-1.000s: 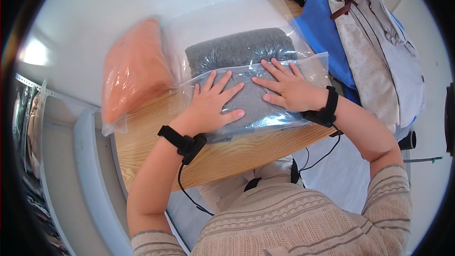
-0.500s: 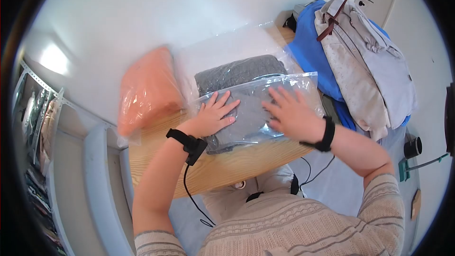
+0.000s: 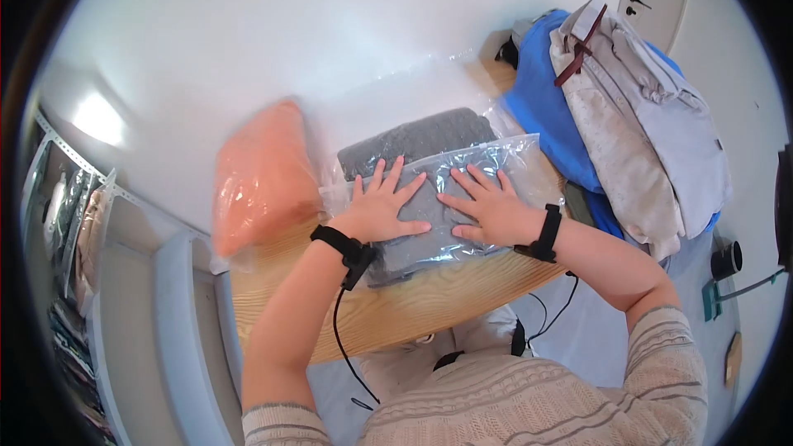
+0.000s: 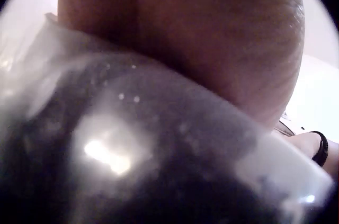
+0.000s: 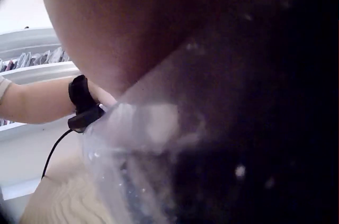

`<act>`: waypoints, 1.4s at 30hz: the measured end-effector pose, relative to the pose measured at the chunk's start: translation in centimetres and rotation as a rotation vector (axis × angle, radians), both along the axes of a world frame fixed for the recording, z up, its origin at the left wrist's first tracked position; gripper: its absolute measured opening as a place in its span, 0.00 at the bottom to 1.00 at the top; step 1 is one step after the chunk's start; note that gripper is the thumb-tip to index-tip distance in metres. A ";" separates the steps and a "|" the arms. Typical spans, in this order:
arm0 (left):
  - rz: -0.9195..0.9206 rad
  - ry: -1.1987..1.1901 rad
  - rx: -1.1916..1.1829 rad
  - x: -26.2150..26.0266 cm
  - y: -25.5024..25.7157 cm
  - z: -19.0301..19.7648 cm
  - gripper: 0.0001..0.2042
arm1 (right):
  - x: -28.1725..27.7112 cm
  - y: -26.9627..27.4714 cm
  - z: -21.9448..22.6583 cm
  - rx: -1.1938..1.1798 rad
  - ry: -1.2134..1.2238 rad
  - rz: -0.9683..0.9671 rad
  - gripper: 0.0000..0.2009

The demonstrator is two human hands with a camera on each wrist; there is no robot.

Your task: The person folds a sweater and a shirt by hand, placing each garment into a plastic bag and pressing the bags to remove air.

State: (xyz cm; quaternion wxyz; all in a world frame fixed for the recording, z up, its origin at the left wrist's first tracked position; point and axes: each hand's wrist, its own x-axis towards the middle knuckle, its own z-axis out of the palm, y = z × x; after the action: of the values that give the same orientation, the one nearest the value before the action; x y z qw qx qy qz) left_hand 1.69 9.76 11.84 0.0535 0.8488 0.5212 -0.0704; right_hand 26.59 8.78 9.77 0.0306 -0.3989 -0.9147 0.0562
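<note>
we're looking at a bright head view, with a white glare patch on the wall (image 3: 330, 33) at the left and small sharp glints over the clear bag (image 3: 520, 167). we get black, rounded corners here, and the shelves (image 3: 186, 314) bend at the edge like a fisheye. over on the left wrist, we have the left hand (image 4: 185, 38) soft and shadowed, a blown-out highlight on the blurred bag, pale background behind. and on the right wrist, we see the right hand (image 5: 122, 28) out of focus, the right side sinking into near-black, grainy murk.
</note>
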 end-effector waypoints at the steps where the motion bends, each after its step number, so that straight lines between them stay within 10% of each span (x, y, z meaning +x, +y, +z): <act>1: 0.007 -0.013 -0.040 -0.1 0.1 -0.3 0.44 | 0.1 0.2 -0.4 -0.037 0.029 0.020 0.31; 24: 0.045 -0.076 -0.175 -0.3 0.9 -0.9 0.44 | 3.3 2.0 2.1 -0.077 0.096 0.116 0.30; 42: 0.052 -0.163 -0.216 -0.7 0.9 -1.0 0.46 | 4.7 11.0 5.5 -0.120 0.347 -0.181 0.11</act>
State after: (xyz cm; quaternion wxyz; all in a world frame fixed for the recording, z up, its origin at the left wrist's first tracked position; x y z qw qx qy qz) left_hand 0.95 10.67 10.81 0.1886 0.8272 0.5263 -0.0555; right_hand 31.29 19.81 15.26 0.1688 -0.4649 -0.8512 0.1756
